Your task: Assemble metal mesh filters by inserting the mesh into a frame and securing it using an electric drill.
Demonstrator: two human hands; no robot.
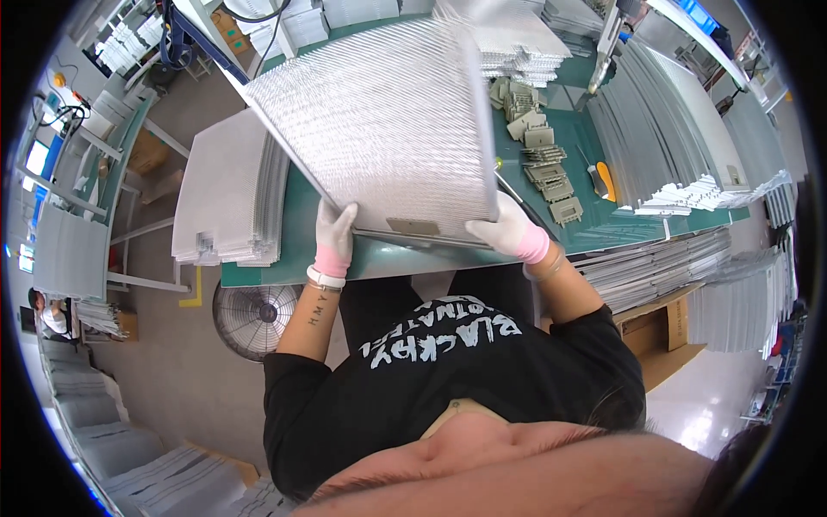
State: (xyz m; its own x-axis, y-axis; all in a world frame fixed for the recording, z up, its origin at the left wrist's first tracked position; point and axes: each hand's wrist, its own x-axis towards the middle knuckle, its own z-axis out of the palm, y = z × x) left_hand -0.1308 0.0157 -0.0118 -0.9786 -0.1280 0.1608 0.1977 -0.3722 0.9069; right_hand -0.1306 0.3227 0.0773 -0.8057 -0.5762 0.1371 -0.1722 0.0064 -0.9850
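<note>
Between my hands I hold up a large silvery mesh filter panel [388,121], tilted above the green workbench with its near edge toward me. My left hand [334,231], in a white glove with a pink cuff, is closed on its near left corner, thumb on the upper face. Gloved the same way, my right hand [512,231] grips the near right corner. A small khaki plate [413,227] sits at the middle of the panel's near edge. The fingers under the panel are hidden.
Piles of khaki plates [548,177] and an orange-handled screwdriver [602,181] lie right of the panel. Stacked panels stand left [226,189] and right [663,129] on the green bench [301,254]. Below are a floor fan [256,319] and an open cardboard box [659,340].
</note>
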